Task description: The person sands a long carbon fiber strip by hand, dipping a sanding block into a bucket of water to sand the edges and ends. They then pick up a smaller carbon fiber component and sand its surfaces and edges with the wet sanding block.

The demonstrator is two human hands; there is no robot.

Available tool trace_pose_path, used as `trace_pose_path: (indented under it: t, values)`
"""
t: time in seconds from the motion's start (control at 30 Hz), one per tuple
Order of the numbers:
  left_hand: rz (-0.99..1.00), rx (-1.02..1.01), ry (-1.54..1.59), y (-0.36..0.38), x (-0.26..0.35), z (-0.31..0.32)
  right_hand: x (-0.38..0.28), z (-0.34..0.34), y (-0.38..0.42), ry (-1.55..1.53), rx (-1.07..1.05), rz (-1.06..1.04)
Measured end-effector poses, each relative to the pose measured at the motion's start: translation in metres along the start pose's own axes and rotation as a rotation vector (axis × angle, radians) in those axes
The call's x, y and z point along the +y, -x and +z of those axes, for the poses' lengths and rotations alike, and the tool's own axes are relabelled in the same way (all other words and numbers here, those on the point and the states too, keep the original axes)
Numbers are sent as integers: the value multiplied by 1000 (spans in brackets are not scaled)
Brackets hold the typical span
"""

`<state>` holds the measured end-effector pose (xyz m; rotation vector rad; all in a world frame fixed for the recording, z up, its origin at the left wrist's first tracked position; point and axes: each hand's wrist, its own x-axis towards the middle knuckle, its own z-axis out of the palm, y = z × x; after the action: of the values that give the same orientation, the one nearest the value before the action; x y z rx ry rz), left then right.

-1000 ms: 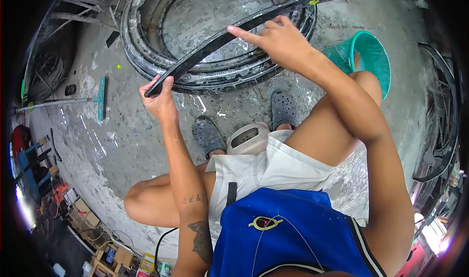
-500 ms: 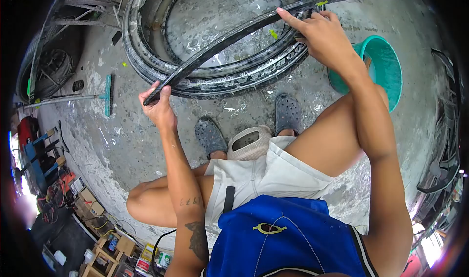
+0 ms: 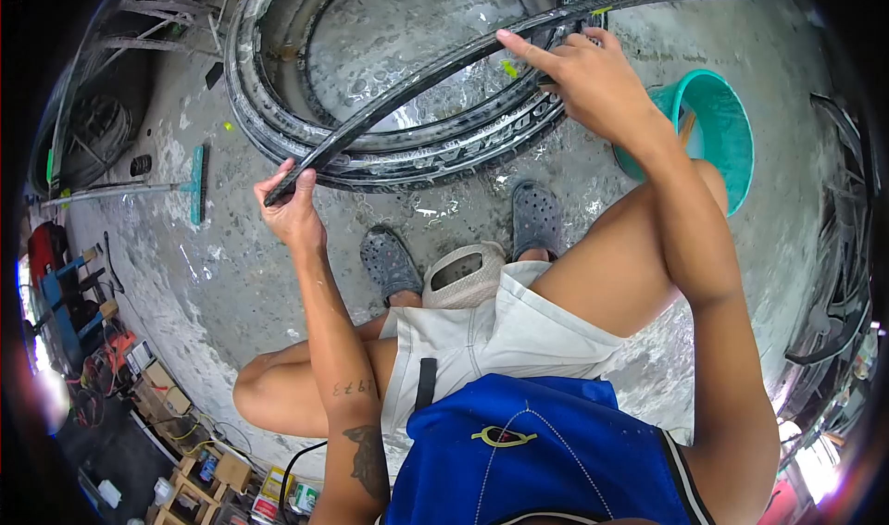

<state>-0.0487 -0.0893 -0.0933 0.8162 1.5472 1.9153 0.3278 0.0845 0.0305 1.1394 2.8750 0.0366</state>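
Observation:
A long black rubber strip (image 3: 407, 82) runs diagonally over a worn black tire (image 3: 444, 162) lying flat on the floor. My left hand (image 3: 294, 212) pinches the strip's near end between thumb and fingers. My right hand (image 3: 593, 81) is at the strip's middle, index finger stretched out against its lower edge. Its other fingers are curled around something dark, mostly hidden by the hand. Beyond my right hand, the strip's far end reaches toward the upper right. A yellow-green mark (image 3: 601, 10) shows on the strip, and another green bit (image 3: 508, 68) appears below it.
A teal bucket (image 3: 746, 145) stands right of my knee. Between my feet is a low woven-textured stool (image 3: 463, 280). A teal push broom (image 3: 197, 184) lies on the left. Toolboxes and wooden shelving (image 3: 190, 493) line the lower left; black car parts (image 3: 838, 331) lean at right.
The whole view has shifted slightly, moving most things a little left. Both hands keep their places on the strip, with the right index finger still against it.

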Motion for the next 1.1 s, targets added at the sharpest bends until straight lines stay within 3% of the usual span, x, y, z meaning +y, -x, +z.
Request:
trace_pose_path:
  t: [0.2,0.27,0.4,0.57,0.63,0.77,0.93,1.0,1.1]
  values:
    - [-9,9,4,0,2,3,15,5,8,-23,91,32]
    - [-29,2,9,-1,1,2,11,0,8,-149,33,155]
    - [-23,33,-23,-1,0,2,-12,15,-1,-127,49,124]
    - [-17,11,26,-2,-1,5,-102,23,-31,-243,26,-81]
    - [-3,-2,65,-2,-1,6,-135,17,-42,-253,-34,-254]
    - [-21,0,67,-1,2,8,-176,23,-59,-219,52,-331]
    - [-20,6,64,0,6,10,-140,11,-54,-194,-42,-333]
    - [-23,21,56,0,8,13,-114,13,-44,-161,69,-257]
    - [-42,27,49,-3,6,13,-64,8,-23,-93,44,-47]
